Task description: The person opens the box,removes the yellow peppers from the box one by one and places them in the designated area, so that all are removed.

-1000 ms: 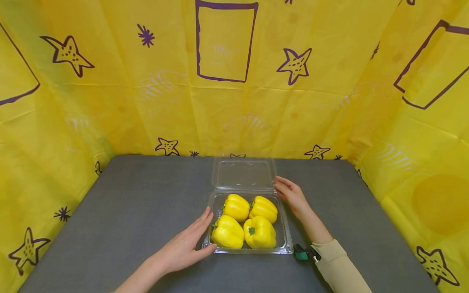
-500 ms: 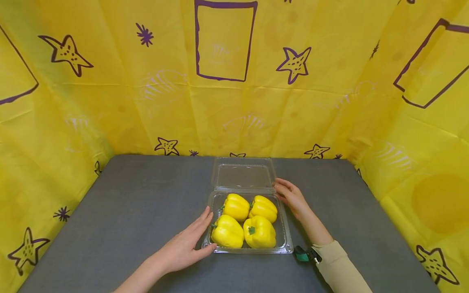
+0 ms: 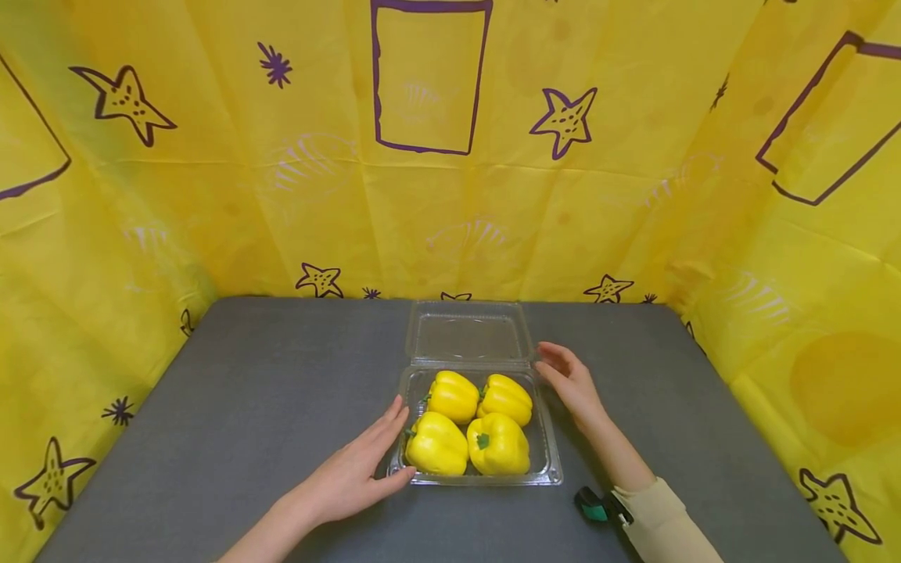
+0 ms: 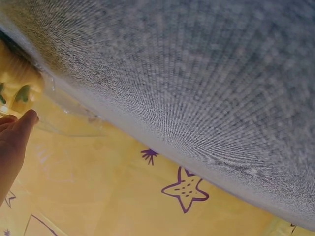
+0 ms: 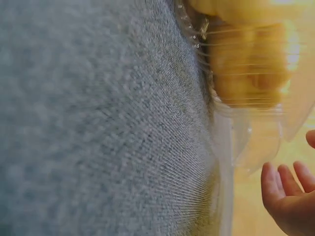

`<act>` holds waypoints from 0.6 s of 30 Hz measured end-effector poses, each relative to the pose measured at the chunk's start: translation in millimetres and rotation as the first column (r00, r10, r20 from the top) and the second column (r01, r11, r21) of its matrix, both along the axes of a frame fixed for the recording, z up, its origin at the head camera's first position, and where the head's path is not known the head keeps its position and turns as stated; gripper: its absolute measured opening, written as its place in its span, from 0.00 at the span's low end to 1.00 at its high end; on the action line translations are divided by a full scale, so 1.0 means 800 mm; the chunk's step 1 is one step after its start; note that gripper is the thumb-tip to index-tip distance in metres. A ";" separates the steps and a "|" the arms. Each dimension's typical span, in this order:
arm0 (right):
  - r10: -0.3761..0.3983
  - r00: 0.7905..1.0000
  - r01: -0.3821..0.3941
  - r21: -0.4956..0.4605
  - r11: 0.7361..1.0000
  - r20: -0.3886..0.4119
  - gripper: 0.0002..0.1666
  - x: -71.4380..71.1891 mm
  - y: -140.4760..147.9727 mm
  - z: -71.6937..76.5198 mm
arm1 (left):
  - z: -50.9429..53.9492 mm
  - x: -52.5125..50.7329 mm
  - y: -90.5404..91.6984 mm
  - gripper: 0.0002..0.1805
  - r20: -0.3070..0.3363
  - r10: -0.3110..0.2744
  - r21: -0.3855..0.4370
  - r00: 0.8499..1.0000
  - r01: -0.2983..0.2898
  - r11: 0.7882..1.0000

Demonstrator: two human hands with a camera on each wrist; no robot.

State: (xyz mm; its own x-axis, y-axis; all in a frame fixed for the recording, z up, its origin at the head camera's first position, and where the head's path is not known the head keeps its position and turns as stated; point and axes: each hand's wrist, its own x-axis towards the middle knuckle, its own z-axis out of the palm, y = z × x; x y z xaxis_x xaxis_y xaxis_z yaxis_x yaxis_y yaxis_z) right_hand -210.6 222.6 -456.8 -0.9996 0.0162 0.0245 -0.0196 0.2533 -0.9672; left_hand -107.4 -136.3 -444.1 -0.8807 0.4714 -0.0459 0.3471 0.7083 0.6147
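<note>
Four yellow peppers in an open clear box, lid back, both hands beside it

Position: a clear plastic hinged box (image 3: pixel 486 480) sits mid-worktop, on the dark grey cloth-covered worktop (image 3: pixel 303 352). Its clear rectangular lid (image 3: pixel 468 335) is folded back on the far side; cannot tell whether it lies flat or slightly tilted.

Contents: four glossy yellow, blocky bell peppers with green stems, two by two in the base: far-left pepper (image 3: pixel 453 397), far-right pepper (image 3: pixel 505 399), near-left pepper (image 3: pixel 436 446), near-right pepper (image 3: pixel 498 446). The near-right one shows its stem toward the near side.

Hands: the left hand (image 3: pixel 355 473) has its fingers extended along the box's left side, thumb at the near-left corner; contact looks likely, pressure cannot be judged. The right hand (image 3: pixel 572 391) is loosely curved just beside the right end of the hinge, grasping nothing; the right wrist view shows a gap between its fingertips and the plastic.

Progress (judgement): loading appears complete, as all four peppers sit within the base and none is seen outside. Closure remains undone: the lid does not cover them.
</note>
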 end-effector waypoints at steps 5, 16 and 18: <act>-0.002 1.000 0.002 0.020 1.000 -0.024 0.27 0.012 0.002 0.009 | 0.000 0.000 0.000 0.48 -0.001 0.003 -0.007 1.000 -0.003 1.000; 0.077 0.993 -0.075 0.030 0.997 -0.090 0.26 0.044 0.001 0.023 | 0.000 0.001 0.000 0.48 -0.011 0.008 -0.012 1.000 -0.009 1.000; 0.087 0.991 -0.083 0.043 0.996 -0.105 0.25 0.050 0.001 0.024 | 0.000 0.001 0.000 0.48 -0.011 0.009 -0.014 1.000 -0.009 1.000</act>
State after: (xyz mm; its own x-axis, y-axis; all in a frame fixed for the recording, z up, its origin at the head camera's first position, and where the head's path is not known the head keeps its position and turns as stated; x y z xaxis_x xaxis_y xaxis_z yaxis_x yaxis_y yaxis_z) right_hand -171.0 223.6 -437.3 -0.9889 -0.0716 0.1304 -0.1455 0.2834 -0.9479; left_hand -106.7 -136.2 -444.4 -0.8855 0.4627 -0.0423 0.3474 0.7197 0.6011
